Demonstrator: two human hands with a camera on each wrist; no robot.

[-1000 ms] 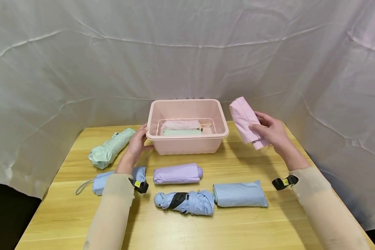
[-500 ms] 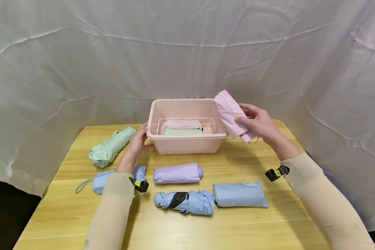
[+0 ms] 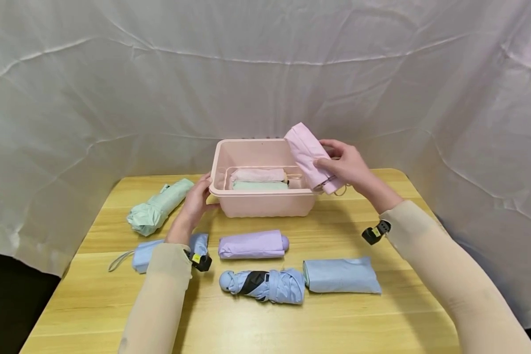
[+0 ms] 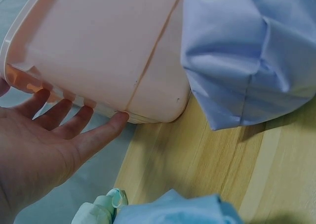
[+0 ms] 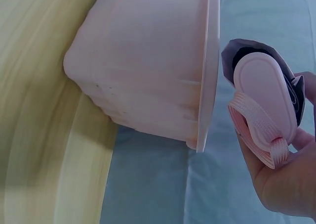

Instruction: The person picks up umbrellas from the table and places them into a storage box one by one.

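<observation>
right hand [image 3: 346,166] has its fingers wrapped around a pink umbrella [image 3: 307,154], tilted over the bin's [image 3: 265,204] right rim. left hand [image 3: 196,201] rests flat, fingers straight, on the bin's left side, lilac umbrella [image 3: 252,244] in front

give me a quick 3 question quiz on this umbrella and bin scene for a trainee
1. True or false: the left hand rests with straight fingers against the pink bin.
2. What does the right hand hold? A) lilac umbrella B) pink folded umbrella C) green umbrella
3. Fill in: the pink folded umbrella is held tilted over the bin's ____ rim.

Key
1. True; the left wrist view shows open fingers under the bin's rim.
2. B.
3. Right; it is not yet down inside the bin, where a pale pink umbrella and a green one already lie.
</observation>
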